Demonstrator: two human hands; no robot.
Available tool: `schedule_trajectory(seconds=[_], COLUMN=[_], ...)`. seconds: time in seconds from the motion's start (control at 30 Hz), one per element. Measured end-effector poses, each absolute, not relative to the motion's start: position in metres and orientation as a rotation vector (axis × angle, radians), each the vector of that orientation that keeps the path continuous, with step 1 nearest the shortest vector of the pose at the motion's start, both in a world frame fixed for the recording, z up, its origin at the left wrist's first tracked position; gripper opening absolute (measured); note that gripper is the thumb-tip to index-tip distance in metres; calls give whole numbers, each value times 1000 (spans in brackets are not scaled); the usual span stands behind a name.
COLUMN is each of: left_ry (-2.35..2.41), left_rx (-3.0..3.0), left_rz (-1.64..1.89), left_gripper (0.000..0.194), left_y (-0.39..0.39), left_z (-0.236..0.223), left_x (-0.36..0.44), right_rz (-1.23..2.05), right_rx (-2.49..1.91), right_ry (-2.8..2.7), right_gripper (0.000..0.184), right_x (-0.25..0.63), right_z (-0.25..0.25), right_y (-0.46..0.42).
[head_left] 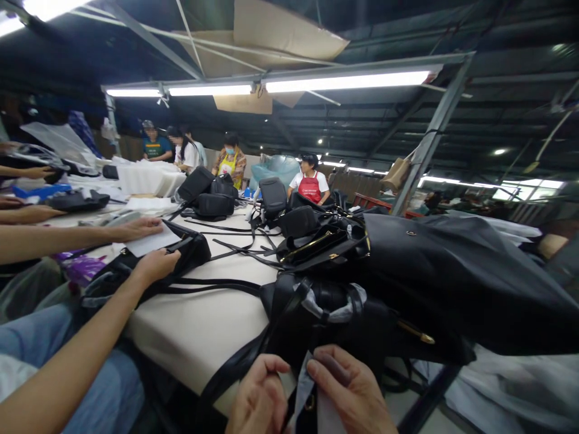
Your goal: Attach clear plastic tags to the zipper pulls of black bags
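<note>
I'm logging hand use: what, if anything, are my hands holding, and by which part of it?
Your right hand pinches a pale strip near its upper end; whether your left hand holds anything cannot be told.

The bottom edge cut off the left hand (262, 395), the right hand (355, 392) and the lower end of the pale strip (302, 386); the strip's upper part was partly hidden by the right fingers. Whether the left fingertips touched it could not be told. The large black bag (452, 271) ran out past the right edge, and a neighbour's forearm (54, 241) was cut by the left. Lettering on the red apron (310, 189) was too small to read
</note>
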State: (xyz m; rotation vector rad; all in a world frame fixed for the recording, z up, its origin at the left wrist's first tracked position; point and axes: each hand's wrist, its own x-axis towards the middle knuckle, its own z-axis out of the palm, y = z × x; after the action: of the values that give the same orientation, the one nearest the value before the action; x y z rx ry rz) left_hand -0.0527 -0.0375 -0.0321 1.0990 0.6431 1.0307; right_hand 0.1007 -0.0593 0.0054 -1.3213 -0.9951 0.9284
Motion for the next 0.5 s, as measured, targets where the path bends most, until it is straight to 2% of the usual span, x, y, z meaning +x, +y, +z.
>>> schedule_trajectory(seconds=[0.17, 0.37, 0.5], left_ry=[756, 789, 776], left_rx=[1290, 1488, 1330], left_rz=[880, 969, 1038], left_gripper=[45, 31, 34], left_y=[-26, -29, -32], left_z=[-8, 5, 0], left_x=[-47, -24, -6], right_rz=[1015, 936, 1136], right_rx=[-1291, -1310, -1028], right_ry=[-1026, -1051, -765], right_gripper=[41, 37, 60], right_x=[104, 119, 120], right_z=[4, 6, -21], right_y=[-60, -70, -91])
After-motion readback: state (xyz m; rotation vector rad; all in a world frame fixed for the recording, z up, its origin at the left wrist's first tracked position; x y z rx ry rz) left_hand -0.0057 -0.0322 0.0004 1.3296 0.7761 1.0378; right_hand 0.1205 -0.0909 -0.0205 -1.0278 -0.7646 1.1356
